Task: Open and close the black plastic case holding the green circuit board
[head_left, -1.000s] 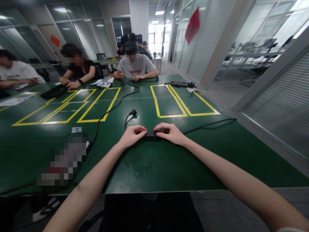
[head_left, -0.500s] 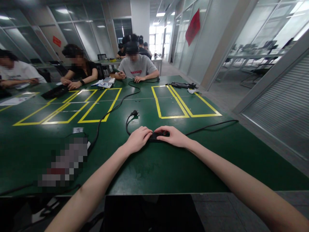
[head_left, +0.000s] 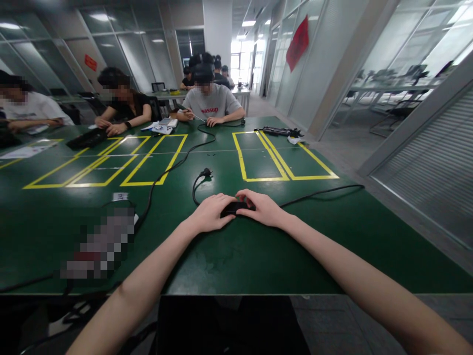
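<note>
A black power adapter (head_left: 229,209) lies flat on the green table in front of me, partly covered by my hands. My left hand (head_left: 213,212) wraps round its left end, fingers over the far side and thumb along the near edge. At the other end my right hand (head_left: 260,207) holds it with the thumb in front and curled fingers behind. A black cord with a plug (head_left: 206,172) loops out beyond my left hand. Another black cable (head_left: 325,193) runs off to the right from beside my right hand.
Yellow tape frames (head_left: 264,179) mark the green table (head_left: 295,256). A blurred power strip (head_left: 103,241) lies at the left, its cable (head_left: 151,197) running toward a person (head_left: 210,101) opposite. A folded black tripod (head_left: 281,131) sits at the far right. Other people work at the left.
My left thumb has moved down to the near edge of the adapter, and its fingers reach further over it. My right fingers have lifted and shifted slightly left.
</note>
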`<act>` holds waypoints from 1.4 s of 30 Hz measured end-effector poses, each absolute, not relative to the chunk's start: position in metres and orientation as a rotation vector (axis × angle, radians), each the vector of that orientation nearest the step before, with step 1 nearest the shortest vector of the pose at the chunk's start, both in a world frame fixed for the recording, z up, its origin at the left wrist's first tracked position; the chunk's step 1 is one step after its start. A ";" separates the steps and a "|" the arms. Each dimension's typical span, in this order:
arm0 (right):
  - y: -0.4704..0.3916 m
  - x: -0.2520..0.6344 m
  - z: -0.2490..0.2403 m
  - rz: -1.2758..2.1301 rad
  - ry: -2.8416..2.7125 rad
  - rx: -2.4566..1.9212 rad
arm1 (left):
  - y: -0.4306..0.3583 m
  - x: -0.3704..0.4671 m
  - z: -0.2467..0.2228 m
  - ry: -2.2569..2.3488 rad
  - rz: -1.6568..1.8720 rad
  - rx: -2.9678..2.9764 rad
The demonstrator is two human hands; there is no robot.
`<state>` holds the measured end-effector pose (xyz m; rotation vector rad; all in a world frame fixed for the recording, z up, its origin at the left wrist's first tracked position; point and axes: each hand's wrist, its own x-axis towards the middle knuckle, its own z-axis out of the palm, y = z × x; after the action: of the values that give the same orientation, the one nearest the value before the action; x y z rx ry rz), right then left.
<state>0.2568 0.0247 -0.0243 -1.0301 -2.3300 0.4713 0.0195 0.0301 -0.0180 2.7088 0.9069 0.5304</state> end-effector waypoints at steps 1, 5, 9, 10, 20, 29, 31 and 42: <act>0.025 0.258 -0.024 0.444 -2.363 -1.000 | 0.032 0.018 -0.018 0.913 0.535 2.688; 0.025 0.260 -0.024 0.286 -2.450 -0.925 | 0.036 0.015 -0.018 0.956 0.572 2.661; 0.023 0.258 -0.024 0.175 -2.462 -1.000 | 0.038 0.014 -0.018 0.964 0.573 2.714; 0.023 0.257 -0.023 0.153 -2.469 -1.013 | 0.038 0.014 -0.018 0.975 0.564 2.725; 0.023 0.260 -0.024 0.213 -2.459 -0.969 | 0.035 0.016 -0.019 0.963 0.588 2.673; 0.024 0.257 -0.026 -0.059 -2.556 -0.829 | 0.036 0.020 -0.013 1.083 0.604 2.156; 0.023 0.256 -0.024 -0.006 -2.572 -0.870 | 0.036 0.020 -0.011 1.065 0.650 2.142; 0.024 0.252 -0.028 0.569 -2.180 -1.190 | 0.037 0.019 -0.023 1.027 0.691 2.594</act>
<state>0.2519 0.0237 -0.0283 -1.1903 -2.1797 0.5693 0.0190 0.0369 -0.0226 2.5938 1.0270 0.6913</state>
